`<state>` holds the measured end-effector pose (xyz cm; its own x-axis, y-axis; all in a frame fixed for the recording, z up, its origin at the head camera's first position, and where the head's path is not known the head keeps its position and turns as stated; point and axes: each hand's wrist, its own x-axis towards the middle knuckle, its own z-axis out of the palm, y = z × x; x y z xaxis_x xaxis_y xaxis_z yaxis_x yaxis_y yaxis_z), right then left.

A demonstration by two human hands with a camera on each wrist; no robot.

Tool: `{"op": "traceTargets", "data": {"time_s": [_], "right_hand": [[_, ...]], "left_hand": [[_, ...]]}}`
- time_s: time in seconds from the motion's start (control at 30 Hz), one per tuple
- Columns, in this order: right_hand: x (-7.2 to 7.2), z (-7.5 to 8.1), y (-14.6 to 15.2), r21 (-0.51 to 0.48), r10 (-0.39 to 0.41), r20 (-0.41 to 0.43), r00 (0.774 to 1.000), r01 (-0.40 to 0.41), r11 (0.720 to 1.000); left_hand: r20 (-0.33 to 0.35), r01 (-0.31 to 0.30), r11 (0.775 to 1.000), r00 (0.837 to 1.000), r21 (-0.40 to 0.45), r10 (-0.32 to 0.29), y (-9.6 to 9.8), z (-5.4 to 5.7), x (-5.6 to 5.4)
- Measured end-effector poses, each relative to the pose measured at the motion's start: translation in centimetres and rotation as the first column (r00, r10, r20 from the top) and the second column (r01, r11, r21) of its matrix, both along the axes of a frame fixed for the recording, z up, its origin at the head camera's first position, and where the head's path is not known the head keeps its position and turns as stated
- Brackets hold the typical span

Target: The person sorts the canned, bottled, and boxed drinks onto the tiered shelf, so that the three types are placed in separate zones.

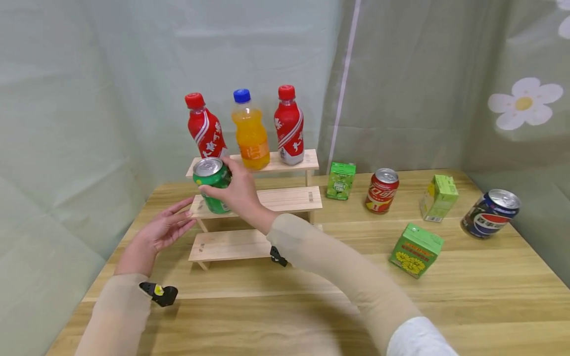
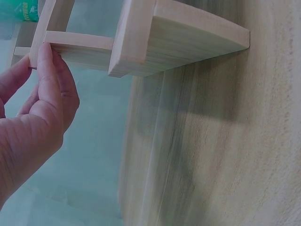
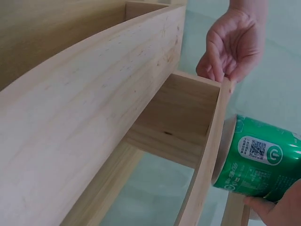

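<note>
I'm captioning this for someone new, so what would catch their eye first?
Probably the blue-capped orange bottle, standing between two red bottles atop the wooden rack. Next, the green can held in the right hand, at the left end of the rack's middle tier.

Green can (image 1: 216, 181), white-striped red bottles (image 1: 290, 127).

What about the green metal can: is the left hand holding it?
No. The right hand grips the green metal can, while the left hand pinches the pale wooden three-tier stand.
</note>
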<state>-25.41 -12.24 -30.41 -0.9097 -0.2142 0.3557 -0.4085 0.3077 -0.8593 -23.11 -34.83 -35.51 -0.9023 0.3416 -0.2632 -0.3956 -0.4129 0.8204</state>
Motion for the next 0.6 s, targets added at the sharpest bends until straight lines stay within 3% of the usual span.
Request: {"op": "traceTargets", "data": {"time_s": [0.6], "right_hand": [[0.15, -0.06, -1.01, -0.012, -0.06, 0.004, 0.998, 0.06, 0.998]], "left_hand": [[0.016, -0.008, 1.0, 1.0, -0.013, 0.008, 0.11, 0.07, 0.03]]}}
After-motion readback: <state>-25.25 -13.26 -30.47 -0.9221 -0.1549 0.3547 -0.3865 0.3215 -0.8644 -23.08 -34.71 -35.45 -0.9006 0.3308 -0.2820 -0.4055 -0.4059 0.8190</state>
